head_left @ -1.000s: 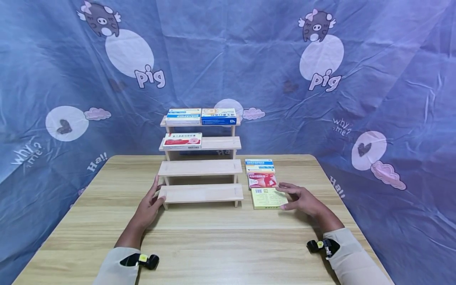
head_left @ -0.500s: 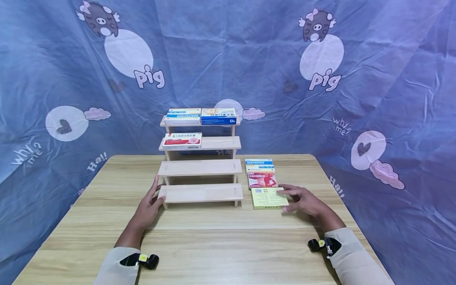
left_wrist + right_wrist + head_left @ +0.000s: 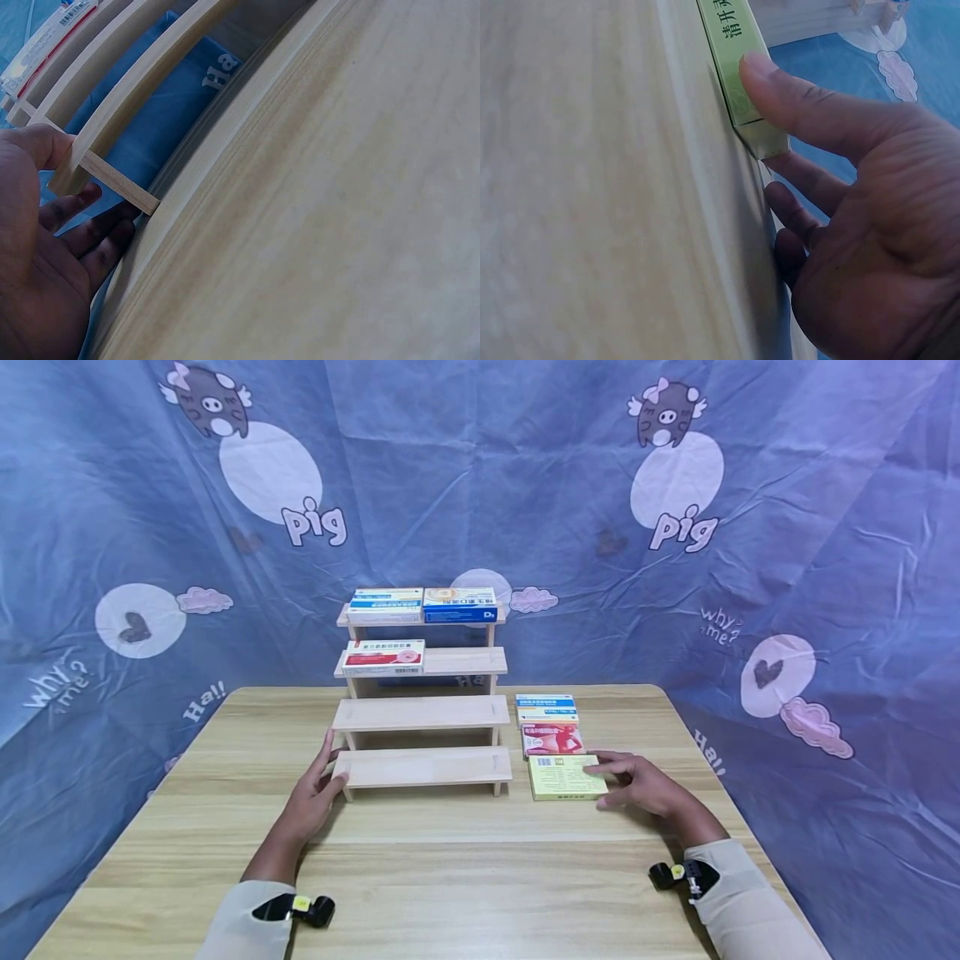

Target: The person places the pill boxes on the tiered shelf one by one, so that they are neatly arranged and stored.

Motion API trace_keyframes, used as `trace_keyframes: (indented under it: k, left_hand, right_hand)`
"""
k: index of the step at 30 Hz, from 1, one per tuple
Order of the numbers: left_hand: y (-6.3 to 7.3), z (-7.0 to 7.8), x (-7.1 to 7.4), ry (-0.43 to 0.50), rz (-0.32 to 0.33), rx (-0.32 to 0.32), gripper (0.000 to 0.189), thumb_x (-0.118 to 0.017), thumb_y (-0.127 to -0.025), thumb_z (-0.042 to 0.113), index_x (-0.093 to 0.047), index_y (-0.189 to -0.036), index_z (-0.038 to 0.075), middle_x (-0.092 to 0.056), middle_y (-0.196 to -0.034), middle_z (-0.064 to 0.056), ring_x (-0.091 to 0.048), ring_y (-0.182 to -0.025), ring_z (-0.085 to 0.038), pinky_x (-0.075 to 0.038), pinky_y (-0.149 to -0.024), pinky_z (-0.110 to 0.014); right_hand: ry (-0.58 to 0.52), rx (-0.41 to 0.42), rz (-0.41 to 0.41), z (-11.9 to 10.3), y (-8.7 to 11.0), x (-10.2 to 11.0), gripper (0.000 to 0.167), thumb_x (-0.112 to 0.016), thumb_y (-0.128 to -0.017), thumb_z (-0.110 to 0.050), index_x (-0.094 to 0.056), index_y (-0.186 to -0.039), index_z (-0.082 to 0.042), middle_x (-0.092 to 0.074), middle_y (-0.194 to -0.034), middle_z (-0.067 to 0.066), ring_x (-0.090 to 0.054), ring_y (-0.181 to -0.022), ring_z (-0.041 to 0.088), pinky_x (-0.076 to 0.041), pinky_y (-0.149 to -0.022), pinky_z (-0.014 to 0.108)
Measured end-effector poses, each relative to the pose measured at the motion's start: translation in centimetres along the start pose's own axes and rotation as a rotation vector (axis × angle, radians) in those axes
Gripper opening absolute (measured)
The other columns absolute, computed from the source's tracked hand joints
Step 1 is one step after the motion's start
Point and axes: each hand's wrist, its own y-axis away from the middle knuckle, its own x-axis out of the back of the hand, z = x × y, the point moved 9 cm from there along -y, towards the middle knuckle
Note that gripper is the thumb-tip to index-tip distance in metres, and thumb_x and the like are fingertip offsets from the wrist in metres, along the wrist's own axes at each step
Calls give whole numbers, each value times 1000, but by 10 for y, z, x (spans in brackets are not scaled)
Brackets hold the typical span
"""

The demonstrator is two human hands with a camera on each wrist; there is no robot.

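Note:
A four-step wooden display rack [image 3: 422,714] stands mid-table. At the left end of its lowest step, my left hand [image 3: 311,797] holds the edge with thumb and index finger; in the left wrist view the other fingers [image 3: 97,247] hang below the step. Right of the rack, a yellow-green medicine box [image 3: 567,777] lies flat on the table. My right hand [image 3: 641,783] pinches its right end, the thumb [image 3: 761,71] on the front side. Behind that box lie a red medicine box [image 3: 552,739] and a blue-and-white one [image 3: 546,707].
On the top step sit a blue-white-yellow box [image 3: 386,605] and a blue vitamin D drops box [image 3: 460,605]. A white-and-red box [image 3: 384,657] occupies the left of the step below. The wooden table [image 3: 465,885] ends at a blue printed cloth [image 3: 480,510].
My right hand has shifted slightly right, its thumb and index closing in on the end of the yellow-green box. The left hand stays at the rack.

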Motion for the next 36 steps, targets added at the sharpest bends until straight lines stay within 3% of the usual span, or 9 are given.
trace_keyframes:
  k: [4, 13, 18, 25, 31, 33, 36]
  left_hand:
    - [0, -1, 0, 2, -2, -4, 81, -50, -118, 24, 6, -176, 36, -26, -177, -29, -42, -155, -56, -49, -117, -50]
    - [0, -2, 0, -14, 1, -1, 81, -50, -118, 25, 6, -175, 38, -23, -178, -30, -41, -156, -55, -48, -117, -47]
    - [0, -1, 0, -14, 5, -6, 81, -50, -118, 24, 5, -175, 38, -24, -178, -30, -41, -156, -55, -49, -117, -44]
    - [0, 0, 0, -1, 5, -16, 80, -50, -118, 23, 4, -176, 36, -25, -177, -31, -40, -156, -56, -44, -103, -10]
    - [0, 0, 0, 3, 5, -14, 80, -50, -118, 22, 4, -176, 34, -24, -178, -31, -40, -156, -56, -42, -100, -7]
    - [0, 0, 0, 7, 5, -14, 80, -51, -118, 22, 4, -176, 33, -24, -178, -31, -40, -156, -56, -42, -99, -7]
    - [0, 1, 0, 18, 3, -17, 80, -51, -118, 22, 3, -177, 31, -24, -177, -31, -40, -156, -56, -42, -97, -5]
  right_hand:
    - [12, 2, 12, 0, -1, 0, 57, -94, -84, -12, -76, -138, -4, -48, -164, 34, -36, -155, 63, -36, -123, 62]
    - [-25, -43, 23, 4, -1, 0, 58, -93, -83, -10, -75, -138, -3, -43, -166, 37, -30, -156, 65, -26, -125, 77]
    - [-9, -45, 32, 5, 0, 0, 57, -94, -83, -12, -77, -136, -5, -44, -167, 35, -30, -157, 64, -24, -125, 78]
    - [8, -24, 38, 3, 0, 1, 55, -94, -84, -13, -78, -135, -5, -46, -166, 34, -32, -156, 64, -26, -124, 78]
    - [-8, -13, 42, 1, 1, 2, 54, -93, -84, -12, -77, -135, -4, -48, -164, 34, -36, -154, 63, -29, -124, 76]
    - [-1, -5, 43, 0, 2, 3, 53, -93, -85, -13, -78, -135, -5, -49, -163, 34, -38, -154, 62, -34, -124, 68]
    - [7, 6, 46, -1, 3, 4, 53, -93, -85, -15, -78, -135, -6, -50, -163, 32, -41, -153, 60, -40, -122, 39]
